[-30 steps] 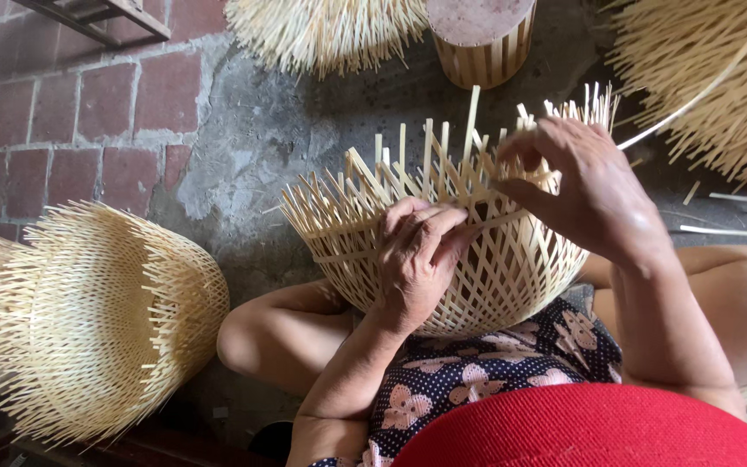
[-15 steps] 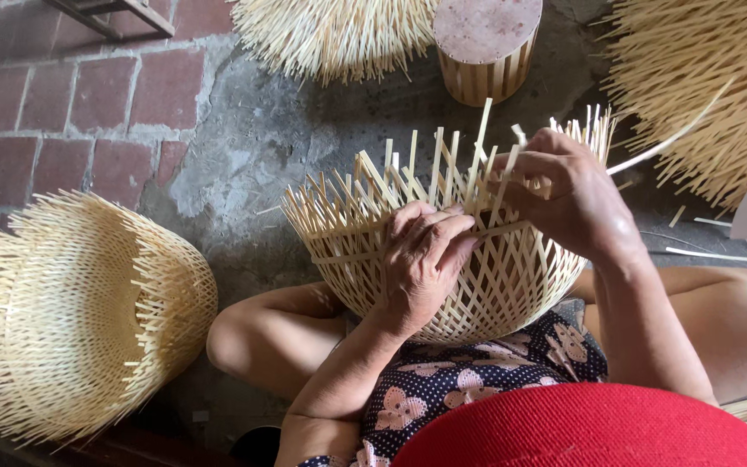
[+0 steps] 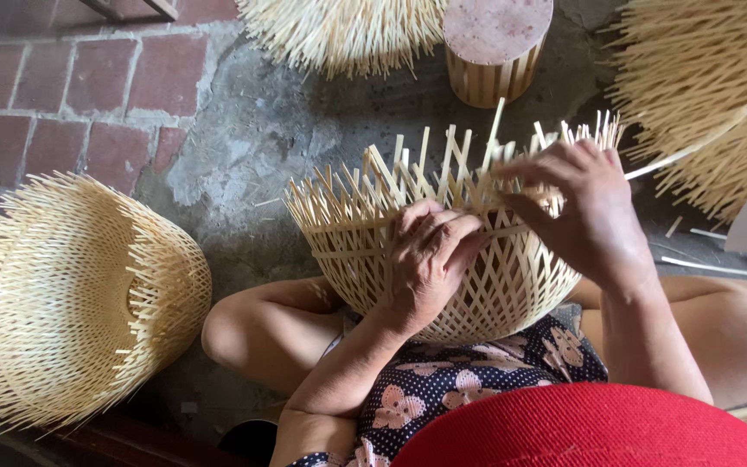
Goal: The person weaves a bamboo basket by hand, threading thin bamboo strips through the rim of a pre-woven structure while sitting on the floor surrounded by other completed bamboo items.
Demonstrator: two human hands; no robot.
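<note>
A half-woven basket of pale bamboo strips (image 3: 352,233) rests on my lap, its loose strip ends pointing away from me. My left hand (image 3: 425,259) presses flat against the basket's woven side, fingers curled over a horizontal strip. My right hand (image 3: 585,212) pinches the upright strip ends at the basket's far right rim. A long thin bamboo strip (image 3: 702,138) runs from under my right hand toward the upper right.
A finished-looking woven basket (image 3: 71,294) lies on its side at left. More bundles of bamboo strips (image 3: 339,30) lie at the top and at the right (image 3: 711,95). A small round stool (image 3: 494,43) stands at the top. Brick and concrete floor (image 3: 244,130) lies beneath.
The view has shifted slightly. My right hand has moved along the rim strips, and my left hand stays pressed on the basket side.
</note>
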